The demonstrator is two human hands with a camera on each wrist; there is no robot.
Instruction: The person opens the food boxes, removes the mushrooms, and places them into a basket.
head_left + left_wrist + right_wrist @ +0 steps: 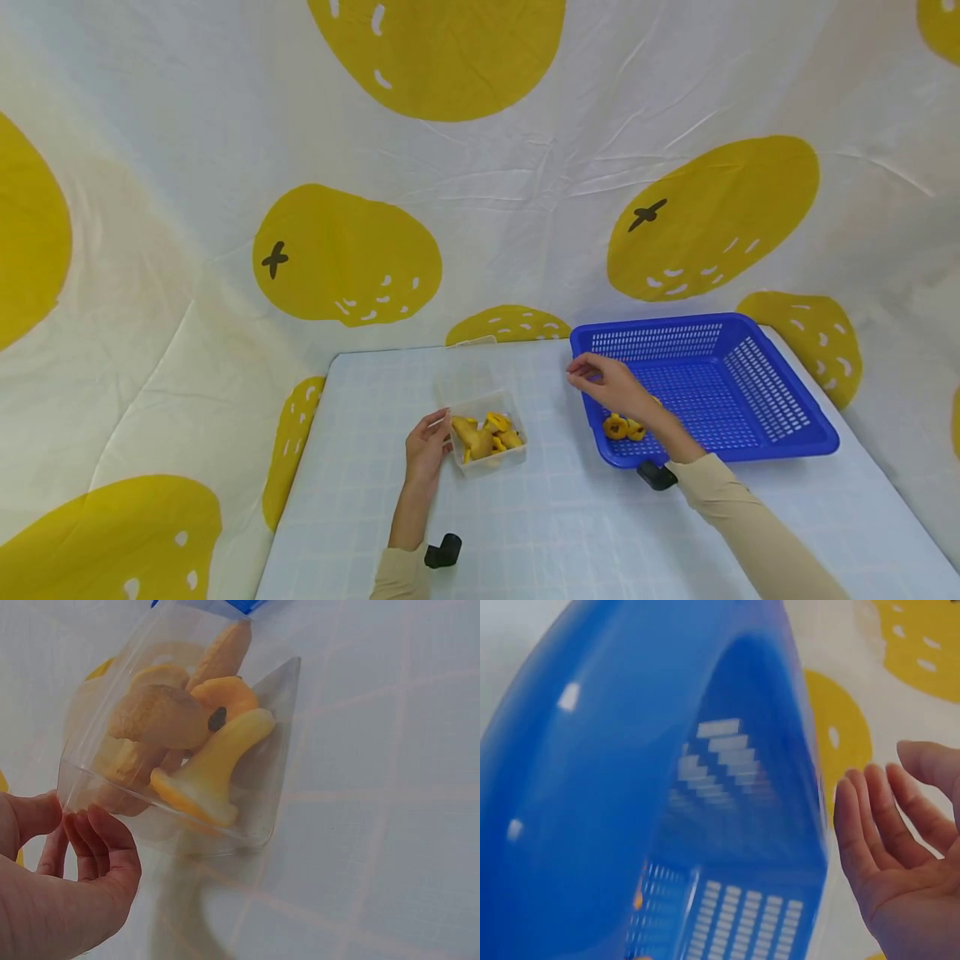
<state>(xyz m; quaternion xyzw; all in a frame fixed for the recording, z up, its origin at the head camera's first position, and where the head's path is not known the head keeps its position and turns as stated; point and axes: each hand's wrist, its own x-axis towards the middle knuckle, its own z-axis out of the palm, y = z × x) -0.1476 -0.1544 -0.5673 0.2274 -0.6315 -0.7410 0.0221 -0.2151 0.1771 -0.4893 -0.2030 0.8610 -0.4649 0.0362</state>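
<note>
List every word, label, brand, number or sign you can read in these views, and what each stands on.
None: no readable words, labels, brands or numbers show in any view.
Dark crosses mark two yellow fruit prints on the backdrop cloth; these look like pattern, not lettering.
Clear plastic box, blue plastic basket: no lettering visible.
Black wrist cameras: too small to tell.

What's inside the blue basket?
The blue basket holds a few small yellow pieces, toward its near left corner. In the head view, the right hand and forearm cross above, hiding whatever lies behind them.
</note>
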